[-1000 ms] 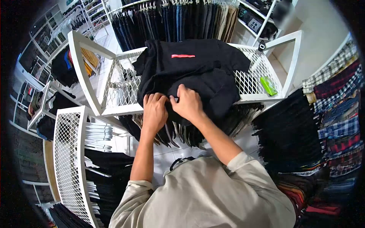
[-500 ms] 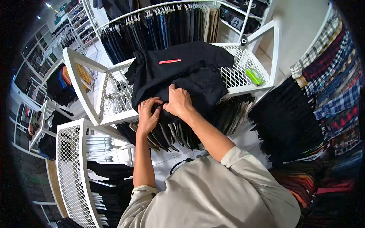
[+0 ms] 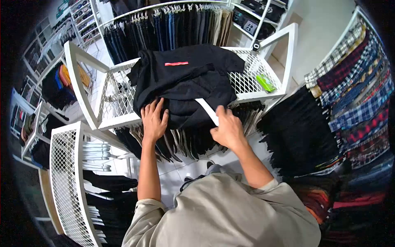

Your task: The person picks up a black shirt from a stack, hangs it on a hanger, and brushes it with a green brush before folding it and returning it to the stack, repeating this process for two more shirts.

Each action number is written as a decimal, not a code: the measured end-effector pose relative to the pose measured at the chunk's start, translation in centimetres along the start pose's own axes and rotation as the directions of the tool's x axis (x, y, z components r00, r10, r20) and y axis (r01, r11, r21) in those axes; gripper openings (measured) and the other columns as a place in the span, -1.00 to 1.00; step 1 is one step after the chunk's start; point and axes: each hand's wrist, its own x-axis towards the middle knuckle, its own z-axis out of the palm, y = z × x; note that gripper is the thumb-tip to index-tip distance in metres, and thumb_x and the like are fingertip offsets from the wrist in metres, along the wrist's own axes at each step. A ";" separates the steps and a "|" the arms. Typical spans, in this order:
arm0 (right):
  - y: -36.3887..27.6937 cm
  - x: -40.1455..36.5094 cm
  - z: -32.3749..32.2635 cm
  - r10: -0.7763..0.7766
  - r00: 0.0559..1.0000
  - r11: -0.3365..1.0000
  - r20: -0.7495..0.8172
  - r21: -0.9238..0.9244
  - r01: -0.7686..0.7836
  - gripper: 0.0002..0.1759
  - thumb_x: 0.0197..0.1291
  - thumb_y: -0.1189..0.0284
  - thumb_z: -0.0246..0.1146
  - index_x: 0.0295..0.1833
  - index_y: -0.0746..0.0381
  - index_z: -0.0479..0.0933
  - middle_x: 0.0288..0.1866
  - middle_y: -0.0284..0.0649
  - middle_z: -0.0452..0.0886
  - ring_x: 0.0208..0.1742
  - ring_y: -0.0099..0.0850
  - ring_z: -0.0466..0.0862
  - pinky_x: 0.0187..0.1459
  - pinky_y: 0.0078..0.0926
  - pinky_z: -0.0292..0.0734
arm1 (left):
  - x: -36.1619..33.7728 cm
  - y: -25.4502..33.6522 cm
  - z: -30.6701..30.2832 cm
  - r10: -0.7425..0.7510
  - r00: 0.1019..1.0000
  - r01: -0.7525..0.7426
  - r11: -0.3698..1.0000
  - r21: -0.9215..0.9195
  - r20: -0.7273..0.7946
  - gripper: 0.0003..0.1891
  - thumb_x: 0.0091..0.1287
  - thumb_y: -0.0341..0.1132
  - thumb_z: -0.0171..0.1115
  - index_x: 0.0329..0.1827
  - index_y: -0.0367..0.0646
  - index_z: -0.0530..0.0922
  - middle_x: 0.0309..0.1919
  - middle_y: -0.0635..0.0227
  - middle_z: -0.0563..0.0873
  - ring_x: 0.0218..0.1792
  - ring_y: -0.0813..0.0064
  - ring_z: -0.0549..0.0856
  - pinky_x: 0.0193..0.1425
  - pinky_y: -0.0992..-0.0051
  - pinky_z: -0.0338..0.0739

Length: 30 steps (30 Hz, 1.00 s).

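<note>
A black T-shirt (image 3: 185, 74) with a small red strip on it lies bunched on the white mesh shelf (image 3: 119, 122). My right hand (image 3: 228, 126) is closed around the near end of a white hanger (image 3: 207, 111). Only one flat white arm of the hanger shows; its far end disappears among the folds of the shirt. My left hand (image 3: 154, 121) rests on the shirt's near left edge, fingers stretched out and slightly apart.
A bright green packet (image 3: 265, 83) lies at the shelf's right end. Trousers (image 3: 173, 26) hang on a curved rail behind. Checked shirts (image 3: 358, 119) hang to the right. At the left, white hangers (image 3: 96, 151) hang under another mesh-topped rack (image 3: 66, 177).
My right hand has moved right and towards me, off the shirt, and the white hanger now shows in it. My left hand has flattened on the cloth. The view has shifted slightly.
</note>
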 end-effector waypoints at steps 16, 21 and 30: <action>13.5 -2.6 -0.1 -0.332 0.943 0.819 0.026 0.505 0.274 -0.63 0.54 0.14 0.16 0.02 0.27 0.39 -0.47 0.10 0.64 -0.39 0.18 0.69 -0.39 0.03 0.50 | -1.3 6.4 -0.1 -0.249 0.909 0.239 0.968 -0.071 -0.336 -0.53 0.36 -0.37 0.38 0.34 -0.16 0.59 0.27 0.06 0.63 0.35 0.03 0.54 0.47 0.17 0.37; 14.6 -2.8 4.1 -0.403 0.896 0.638 0.187 0.759 0.128 -0.64 0.60 0.15 0.09 0.07 0.27 0.34 -0.43 0.07 0.61 -0.34 0.14 0.68 -0.33 -0.04 0.45 | -4.9 14.2 5.0 -0.684 0.692 0.383 0.618 -0.687 -0.230 -0.72 0.54 -0.24 0.26 0.08 -0.30 0.63 -0.17 0.32 0.71 -0.14 0.52 0.68 0.00 0.48 0.58; 12.9 -3.8 6.5 -0.698 0.695 0.542 0.173 0.761 0.356 -0.68 0.45 0.28 0.28 0.11 0.30 0.52 -0.16 0.00 0.63 -0.19 -0.06 0.69 -0.13 -0.18 0.57 | -9.8 17.6 5.2 -0.772 0.632 0.468 0.307 -0.829 0.071 -0.82 0.54 -0.31 0.26 0.00 -0.27 0.61 -0.35 0.53 0.66 -0.41 0.79 0.55 -0.33 0.65 0.44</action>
